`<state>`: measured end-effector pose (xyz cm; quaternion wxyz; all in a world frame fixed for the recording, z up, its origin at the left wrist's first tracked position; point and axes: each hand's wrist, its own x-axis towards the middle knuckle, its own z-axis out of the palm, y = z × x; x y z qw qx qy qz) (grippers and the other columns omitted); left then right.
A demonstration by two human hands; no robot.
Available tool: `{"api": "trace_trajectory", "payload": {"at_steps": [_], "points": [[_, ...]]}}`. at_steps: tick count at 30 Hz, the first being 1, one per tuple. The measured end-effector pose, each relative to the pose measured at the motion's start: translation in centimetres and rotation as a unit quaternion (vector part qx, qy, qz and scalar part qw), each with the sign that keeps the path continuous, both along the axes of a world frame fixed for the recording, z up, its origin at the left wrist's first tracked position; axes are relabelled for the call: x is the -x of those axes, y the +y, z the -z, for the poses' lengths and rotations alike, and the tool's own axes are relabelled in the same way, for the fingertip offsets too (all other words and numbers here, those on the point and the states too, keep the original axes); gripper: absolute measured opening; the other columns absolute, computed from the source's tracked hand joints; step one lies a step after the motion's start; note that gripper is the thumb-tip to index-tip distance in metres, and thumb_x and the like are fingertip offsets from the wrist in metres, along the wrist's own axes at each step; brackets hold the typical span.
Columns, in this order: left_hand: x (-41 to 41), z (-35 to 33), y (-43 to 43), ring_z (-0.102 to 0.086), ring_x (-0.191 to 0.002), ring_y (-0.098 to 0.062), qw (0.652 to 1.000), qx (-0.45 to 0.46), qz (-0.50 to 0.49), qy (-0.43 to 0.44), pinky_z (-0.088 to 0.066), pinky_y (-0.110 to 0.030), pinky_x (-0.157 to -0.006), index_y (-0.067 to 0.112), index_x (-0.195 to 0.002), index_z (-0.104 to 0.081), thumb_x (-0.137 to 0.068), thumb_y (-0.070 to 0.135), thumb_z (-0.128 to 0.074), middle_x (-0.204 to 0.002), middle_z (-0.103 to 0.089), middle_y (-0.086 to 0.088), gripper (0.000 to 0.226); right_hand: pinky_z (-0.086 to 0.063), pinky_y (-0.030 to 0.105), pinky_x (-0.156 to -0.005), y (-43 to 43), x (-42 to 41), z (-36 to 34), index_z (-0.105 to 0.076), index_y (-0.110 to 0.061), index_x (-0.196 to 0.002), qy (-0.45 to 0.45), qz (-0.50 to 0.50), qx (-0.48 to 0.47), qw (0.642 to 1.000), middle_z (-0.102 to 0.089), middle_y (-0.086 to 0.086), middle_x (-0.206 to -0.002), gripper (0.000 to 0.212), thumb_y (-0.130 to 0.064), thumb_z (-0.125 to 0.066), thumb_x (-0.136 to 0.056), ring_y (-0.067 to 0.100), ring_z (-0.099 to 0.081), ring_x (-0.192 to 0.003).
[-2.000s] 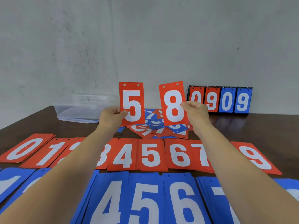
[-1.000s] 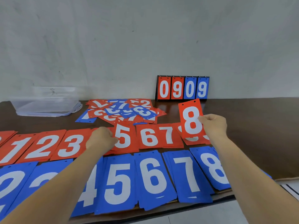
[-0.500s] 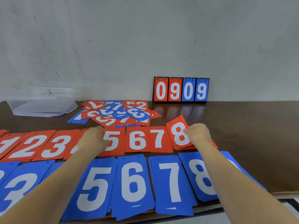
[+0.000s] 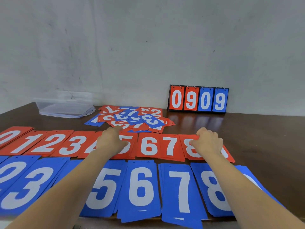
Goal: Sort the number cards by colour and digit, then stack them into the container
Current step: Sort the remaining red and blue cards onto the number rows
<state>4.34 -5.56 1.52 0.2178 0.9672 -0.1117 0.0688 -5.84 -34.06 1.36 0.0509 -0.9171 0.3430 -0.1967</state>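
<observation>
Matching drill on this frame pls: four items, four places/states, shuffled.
Items:
1. left hand
2. right hand
3. clear container
4. scoreboard

Places/states:
a. stands upright at the back, reads 0909
b. grips the far edge of the red 8 pile
c. back left, transparent
d. rests on the red 5 pile

Pairs: 1-d, 2-b, 3-c, 4-a

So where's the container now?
In the head view, the clear container sits back left on the table, by the wall, left of the unsorted card pile.
</observation>
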Motion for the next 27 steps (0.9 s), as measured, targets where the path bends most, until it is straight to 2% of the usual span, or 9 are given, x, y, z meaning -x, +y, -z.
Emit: {"api": "trace_trajectory", "payload": {"at_steps": [7,11,18,24,27], "points": [[-2.8,-1.4,1.4,-0.055,-0.119,-0.022,1.000,0.008,0.010,0.000,-0.050,-0.043,-0.098,0.023,-0.141,-0.042,-0.085,0.033,-0.071,-0.134,-0.056,-0.002,0.064,-0.046,0.035,-0.088,3.4,-3.9,-2.0,-0.056,-0.019,-0.118,-0.027,-0.061,-0.021,0.998,-0.063,0.002,-0.113,0.038,-0.040,-0.067,-0.087,0.022,-0.057,-0.108],[-5.7,-2.3,2.5,-0.056,-0.115,-0.021,1.000,0.010,0.012,-0.002,-0.052,-0.041,-0.094,0.023,-0.140,-0.044,-0.085,0.032,-0.069,-0.131,-0.058,-0.001,0.061,-0.049,0.034,-0.083,5.1,-7.1,-2.8,-0.057,-0.021,-0.109,-0.028,-0.074,-0.028,0.997,-0.064,0.000,-0.105,0.032,-0.042,-0.067,-0.086,0.019,-0.059,-0.102],[-12.0,-2.9,3.5,-0.056,-0.117,-0.022,0.999,0.010,0.033,0.000,-0.050,-0.037,-0.094,0.018,-0.136,-0.049,-0.086,0.034,-0.068,-0.132,-0.058,-0.003,0.056,-0.048,0.032,-0.083,7.1,-12.1,-3.3,-0.055,-0.019,-0.110,0.003,-0.070,-0.050,0.996,-0.063,0.000,-0.107,0.035,-0.045,-0.064,-0.088,0.017,-0.059,-0.100],[-16.2,-1.6,1.4,-0.056,-0.118,-0.022,0.997,0.042,0.063,0.006,-0.049,-0.037,-0.096,0.013,-0.136,-0.051,-0.090,0.035,-0.065,-0.132,-0.059,-0.006,0.053,-0.053,0.034,-0.083,7.1,-15.7,-1.6,-0.056,-0.018,-0.110,0.027,-0.058,-0.072,0.995,-0.064,0.001,-0.103,0.047,-0.057,-0.063,-0.084,0.017,-0.061,-0.095],[-17.6,-0.6,-0.3,-0.050,-0.127,-0.023,0.996,0.033,0.085,0.010,-0.044,-0.038,-0.103,0.012,-0.141,-0.046,-0.090,0.044,-0.062,-0.142,-0.051,-0.006,0.062,-0.052,0.034,-0.087,6.7,-17.0,-0.6,-0.055,-0.018,-0.117,0.051,-0.053,-0.067,0.995,-0.062,0.002,-0.114,0.061,-0.066,-0.059,-0.081,0.019,-0.058,-0.104]]}}
